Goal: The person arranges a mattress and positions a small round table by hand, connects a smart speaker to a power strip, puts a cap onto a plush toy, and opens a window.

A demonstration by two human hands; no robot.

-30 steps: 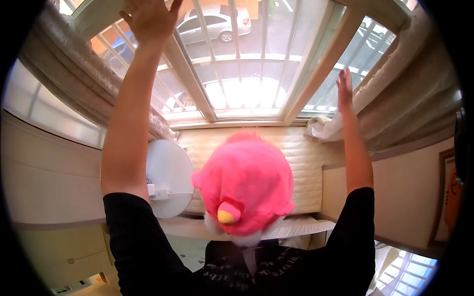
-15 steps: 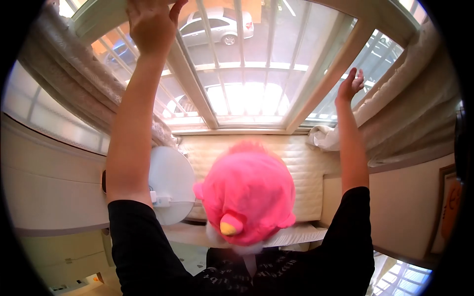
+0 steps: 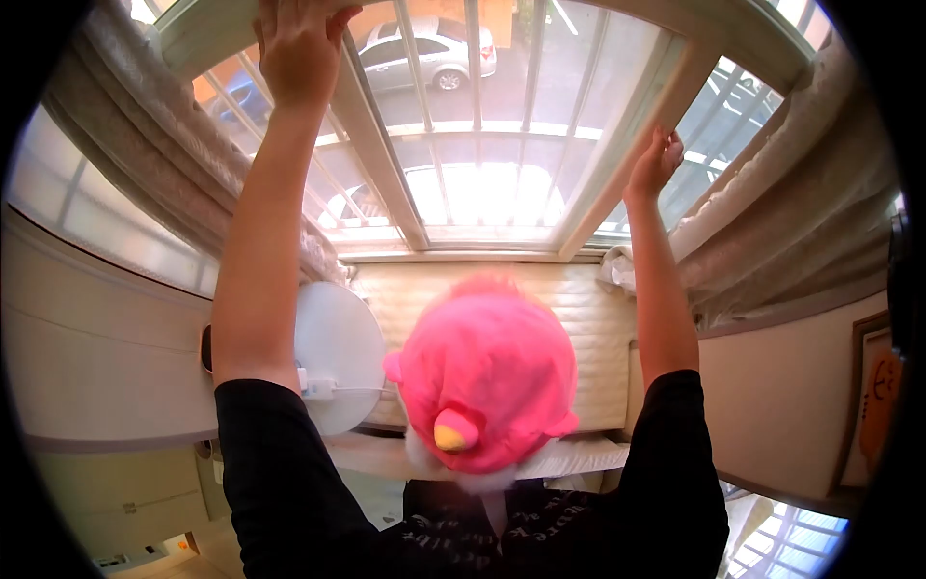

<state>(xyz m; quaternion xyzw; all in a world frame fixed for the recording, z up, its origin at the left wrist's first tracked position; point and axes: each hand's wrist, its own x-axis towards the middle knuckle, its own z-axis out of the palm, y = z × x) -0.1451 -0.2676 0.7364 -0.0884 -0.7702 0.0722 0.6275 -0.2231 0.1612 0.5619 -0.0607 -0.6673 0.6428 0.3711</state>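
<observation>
My left hand [image 3: 299, 60] reaches up to the top left of the window, its fingers extended over the pale upper window frame [image 3: 207, 34] and its thumb apart. The fingertips are cut off by the view's edge. On the right, my right hand [image 3: 656, 166] is at the slanting upright of the window frame [image 3: 617, 188], with bent fingers against its edge; part of the grip is hidden. A round pink plush thing [image 3: 492, 376] with a yellow-tipped nub and white fluffy edge fills the middle, below both hands.
Curtains [image 3: 772, 232] hang at both sides of the window. White bars [image 3: 477, 125] stand outside the glass, with a silver car [image 3: 415, 58] beyond. A quilted cream pad [image 3: 598, 318] lies below the sill, beside a round white table [image 3: 338, 328] with a white plug and cable.
My right hand has moved left from beside the curtain to the window upright, and its fingers have bent in. My left hand stays at the upper frame with little change.
</observation>
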